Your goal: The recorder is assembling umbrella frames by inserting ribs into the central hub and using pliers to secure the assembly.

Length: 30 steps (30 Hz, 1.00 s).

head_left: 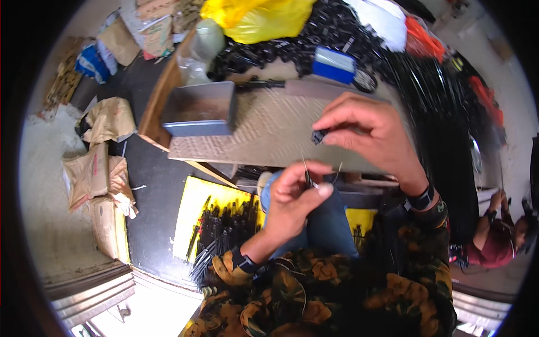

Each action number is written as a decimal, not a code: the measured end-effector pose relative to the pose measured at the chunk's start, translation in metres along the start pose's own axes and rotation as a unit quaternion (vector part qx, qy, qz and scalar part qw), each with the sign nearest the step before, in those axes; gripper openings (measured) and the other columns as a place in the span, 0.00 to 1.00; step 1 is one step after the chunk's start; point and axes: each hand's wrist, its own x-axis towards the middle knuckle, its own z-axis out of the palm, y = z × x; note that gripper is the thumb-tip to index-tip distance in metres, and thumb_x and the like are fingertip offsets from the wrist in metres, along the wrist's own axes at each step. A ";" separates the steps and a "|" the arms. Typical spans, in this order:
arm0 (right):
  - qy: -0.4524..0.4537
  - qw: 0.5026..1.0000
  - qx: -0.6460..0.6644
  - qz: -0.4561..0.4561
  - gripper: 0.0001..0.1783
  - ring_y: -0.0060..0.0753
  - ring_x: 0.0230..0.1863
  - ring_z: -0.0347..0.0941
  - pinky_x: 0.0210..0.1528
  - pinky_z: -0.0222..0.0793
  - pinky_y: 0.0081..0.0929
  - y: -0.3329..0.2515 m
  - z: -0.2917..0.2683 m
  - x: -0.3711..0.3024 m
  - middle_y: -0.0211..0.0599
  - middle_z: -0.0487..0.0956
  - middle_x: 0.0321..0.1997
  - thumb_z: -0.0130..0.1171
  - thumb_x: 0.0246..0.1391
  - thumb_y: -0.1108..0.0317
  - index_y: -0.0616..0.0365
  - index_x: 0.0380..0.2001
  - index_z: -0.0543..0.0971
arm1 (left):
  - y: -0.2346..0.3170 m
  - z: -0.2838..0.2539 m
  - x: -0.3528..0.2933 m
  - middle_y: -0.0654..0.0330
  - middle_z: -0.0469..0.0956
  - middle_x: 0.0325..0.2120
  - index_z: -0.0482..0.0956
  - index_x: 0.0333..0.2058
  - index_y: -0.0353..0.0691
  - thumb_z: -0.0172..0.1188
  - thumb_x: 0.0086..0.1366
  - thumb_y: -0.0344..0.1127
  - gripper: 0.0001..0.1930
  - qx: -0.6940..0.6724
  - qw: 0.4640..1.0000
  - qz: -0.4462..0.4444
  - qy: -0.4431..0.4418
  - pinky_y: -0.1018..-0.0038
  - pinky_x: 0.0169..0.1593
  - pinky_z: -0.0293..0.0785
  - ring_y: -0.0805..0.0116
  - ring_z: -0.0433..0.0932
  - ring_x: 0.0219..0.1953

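Over my lap, my left hand point(293, 203) is closed, thumb and fingers pinching a small dark piece point(310, 178) from which thin metal prongs stick up. Its exact kind is partly covered by the fingers. Higher and to the right, my right hand point(373, 132) pinches a small black plastic part point(319, 136) between thumb and fingertips. The two parts are apart, with the black one above the prongs. Beneath my right hand is the worktable's ridged brown surface point(264, 126).
A grey open bin point(199, 130) stands on the table's left. Behind are piled black parts point(258, 53), a yellow bag point(252, 19) and a blue box point(333, 64). Long black rods point(435, 101) lie right. Black sticks point(224, 224) stand lower left. Another person point(494, 241) sits at right.
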 end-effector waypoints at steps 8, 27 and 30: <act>0.061 0.992 0.081 0.075 0.07 0.16 0.35 0.72 0.37 0.67 0.14 0.002 -0.024 -0.076 0.32 0.78 0.31 0.59 0.48 0.77 0.64 0.34 0.78 | -0.029 0.044 0.004 0.64 0.74 0.36 0.73 0.40 0.35 0.58 0.55 0.21 0.12 0.002 1.000 0.000 -0.023 0.81 0.46 0.62 0.80 0.68 0.39; 0.087 0.990 0.115 0.005 0.08 0.22 0.39 0.74 0.63 0.50 0.37 0.029 -0.053 -0.114 0.31 0.79 0.34 0.62 0.46 0.71 0.60 0.32 0.77 | -0.060 0.079 0.014 0.68 0.71 0.33 0.72 0.37 0.36 0.57 0.57 0.21 0.09 0.021 0.999 -0.009 -0.034 0.84 0.42 0.63 0.84 0.67 0.37; 0.084 0.992 0.090 -0.006 0.08 0.23 0.41 0.74 0.63 0.48 0.38 0.032 -0.053 -0.114 0.33 0.79 0.35 0.62 0.45 0.71 0.60 0.31 0.77 | -0.061 0.077 0.014 0.69 0.70 0.32 0.72 0.37 0.36 0.57 0.57 0.20 0.09 0.015 0.999 -0.020 -0.036 0.85 0.42 0.63 0.84 0.66 0.36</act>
